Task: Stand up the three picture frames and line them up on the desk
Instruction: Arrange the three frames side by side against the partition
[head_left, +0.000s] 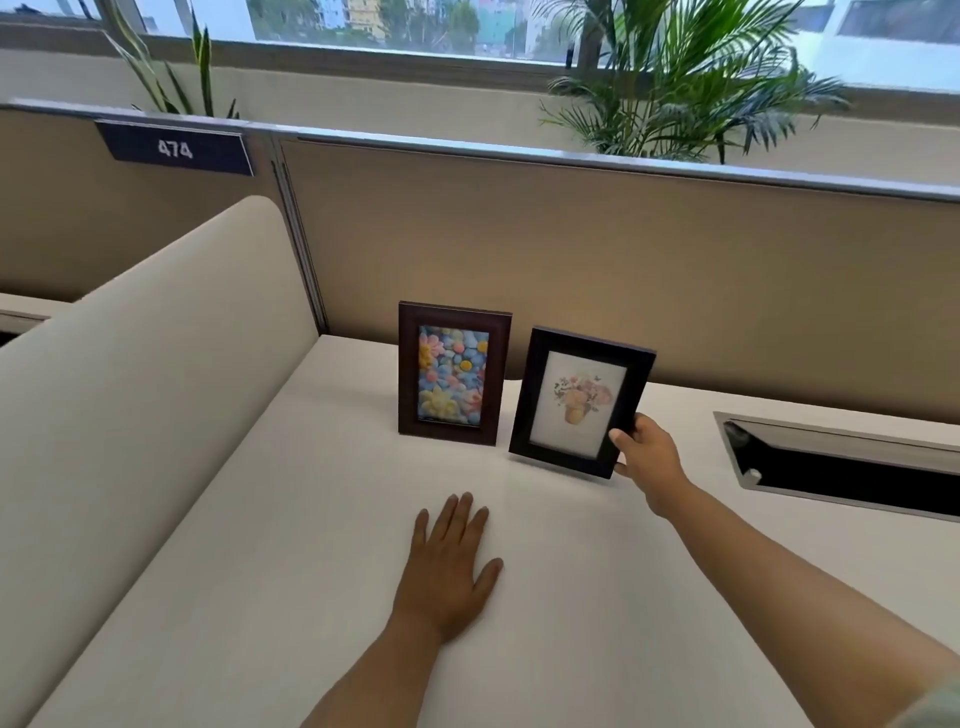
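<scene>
A brown frame (451, 374) with a picture of colourful flowers stands upright near the back of the white desk (291, 519). Just to its right a black frame (579, 400) with a pale bouquet picture leans tilted to the right, its lower edge on the desk. My right hand (647, 454) grips that black frame at its lower right corner. My left hand (452, 566) lies flat on the desk in front of the frames, fingers spread, holding nothing. Only two frames are in view.
A beige partition wall (623, 270) runs behind the desk and a rounded cream divider (156, 364) borders its left side. An open cable slot (841, 462) with a metal rim is sunk in the desk at right. Plants stand behind the partition.
</scene>
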